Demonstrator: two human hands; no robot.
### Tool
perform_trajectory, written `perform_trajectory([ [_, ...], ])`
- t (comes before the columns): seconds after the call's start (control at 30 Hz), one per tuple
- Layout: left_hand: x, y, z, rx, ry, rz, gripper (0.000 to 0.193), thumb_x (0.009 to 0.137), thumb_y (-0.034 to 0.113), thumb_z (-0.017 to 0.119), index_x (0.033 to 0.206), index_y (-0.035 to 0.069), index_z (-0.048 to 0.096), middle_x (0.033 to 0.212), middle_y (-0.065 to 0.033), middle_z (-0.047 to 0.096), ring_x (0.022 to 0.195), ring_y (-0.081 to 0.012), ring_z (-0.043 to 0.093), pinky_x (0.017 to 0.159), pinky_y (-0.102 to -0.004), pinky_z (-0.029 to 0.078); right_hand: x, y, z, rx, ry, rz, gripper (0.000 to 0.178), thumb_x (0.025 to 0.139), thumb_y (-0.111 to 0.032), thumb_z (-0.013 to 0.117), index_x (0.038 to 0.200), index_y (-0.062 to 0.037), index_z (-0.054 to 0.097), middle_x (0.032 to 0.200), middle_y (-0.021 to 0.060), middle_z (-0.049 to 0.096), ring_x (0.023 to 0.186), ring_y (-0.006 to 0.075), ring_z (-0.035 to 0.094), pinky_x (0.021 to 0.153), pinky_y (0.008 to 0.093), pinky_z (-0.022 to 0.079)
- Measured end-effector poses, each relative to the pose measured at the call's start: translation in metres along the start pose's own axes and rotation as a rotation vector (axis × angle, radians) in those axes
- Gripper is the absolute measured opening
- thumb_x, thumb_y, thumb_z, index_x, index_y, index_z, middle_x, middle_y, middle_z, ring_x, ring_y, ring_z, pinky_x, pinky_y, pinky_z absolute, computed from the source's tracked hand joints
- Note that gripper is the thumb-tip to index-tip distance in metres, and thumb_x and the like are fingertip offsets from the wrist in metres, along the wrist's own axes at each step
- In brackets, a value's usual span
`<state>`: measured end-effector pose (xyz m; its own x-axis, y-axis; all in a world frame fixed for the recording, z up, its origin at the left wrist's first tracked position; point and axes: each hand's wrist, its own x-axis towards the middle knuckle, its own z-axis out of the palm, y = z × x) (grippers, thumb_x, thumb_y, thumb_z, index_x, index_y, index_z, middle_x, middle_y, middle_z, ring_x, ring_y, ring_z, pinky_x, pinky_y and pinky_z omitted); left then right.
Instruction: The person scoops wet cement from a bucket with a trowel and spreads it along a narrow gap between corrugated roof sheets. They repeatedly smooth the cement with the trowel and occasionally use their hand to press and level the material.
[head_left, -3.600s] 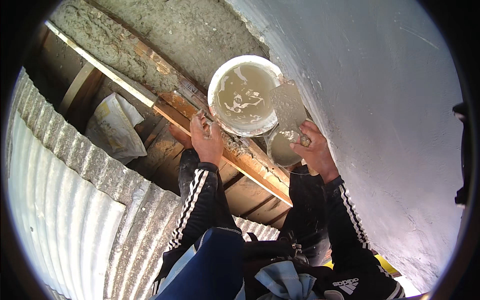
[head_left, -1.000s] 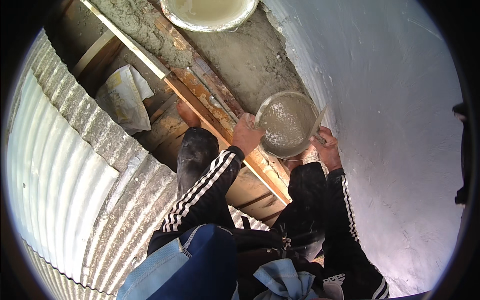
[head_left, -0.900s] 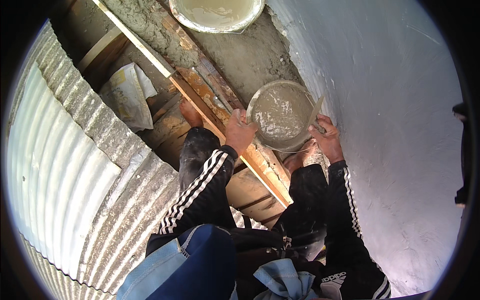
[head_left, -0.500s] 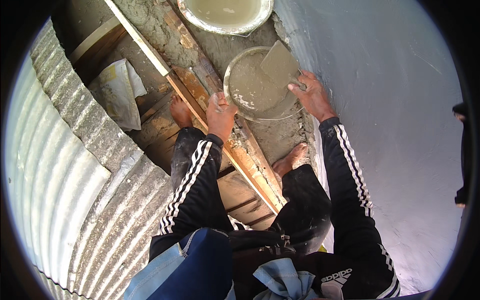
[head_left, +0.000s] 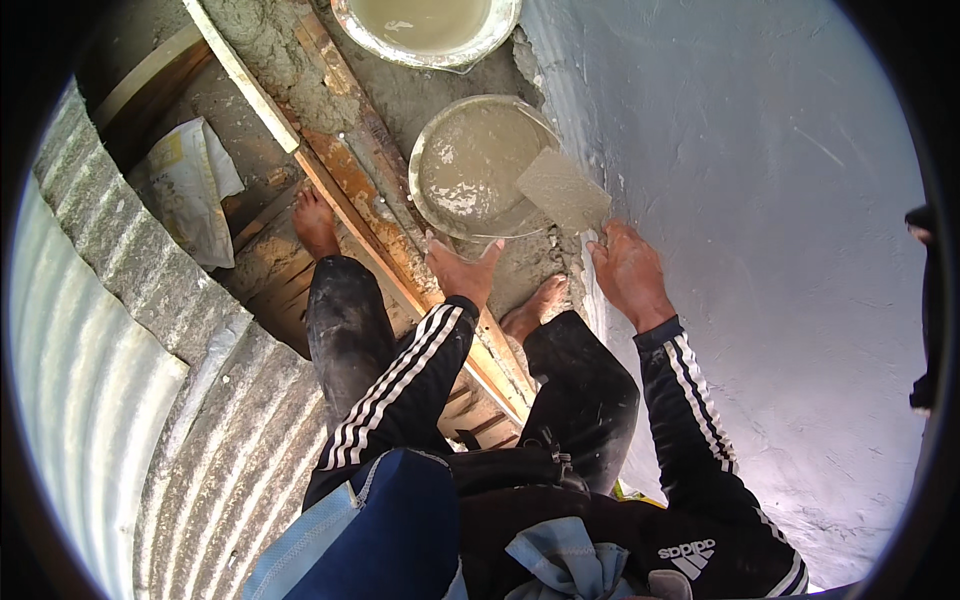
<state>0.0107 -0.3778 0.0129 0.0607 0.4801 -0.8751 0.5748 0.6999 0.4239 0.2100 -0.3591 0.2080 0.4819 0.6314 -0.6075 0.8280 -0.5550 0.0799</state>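
Observation:
My right hand (head_left: 630, 272) is closed around the handle of a trowel, which is mostly hidden under the fingers. The trowel's flat blade (head_left: 565, 190), coated in grey mortar, tilts over the right rim of a round bucket (head_left: 418, 190). Wet grey mortar (head_left: 480, 160) fills that bucket, with paler patches on its surface. Just below the bucket's near rim is my left hand (head_left: 465, 268), thumb and fingers spread, holding nothing. Whether it touches the rim I cannot tell.
A second bucket (head_left: 350, 30) with greyish liquid stands farther off. Long wooden planks (head_left: 350, 205) run diagonally beside my bare feet. A smooth grey wall (head_left: 760, 250) rises on the right. Corrugated sheets (head_left: 200, 400) lie to the left, near a white sack (head_left: 190, 185).
My right hand has drawn the trowel from over the mortar toward the near right rim. My left hand has moved right, off the plank, and its fingers have spread.

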Motion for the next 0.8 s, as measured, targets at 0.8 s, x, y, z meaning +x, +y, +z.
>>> perform_trajectory([
  [0.8, 0.030, 0.004, -0.053, -0.359, -0.043, 0.472, 0.057, 0.085, -0.005, 0.065, 0.142, -0.002, 0.065, 0.109, -0.0089, 0.064, 0.106, -0.0211, 0.061, 0.096, -0.0324, 0.051, 0.086, -0.044, 0.138, 0.505, -0.106, 0.173, 0.041, 0.099, -0.036, 0.068, 0.118, -0.0004, 0.075, 0.107, 0.0260, 0.076, 0.105, 0.0424, 0.073, 0.093, 0.0467, 0.056],
])
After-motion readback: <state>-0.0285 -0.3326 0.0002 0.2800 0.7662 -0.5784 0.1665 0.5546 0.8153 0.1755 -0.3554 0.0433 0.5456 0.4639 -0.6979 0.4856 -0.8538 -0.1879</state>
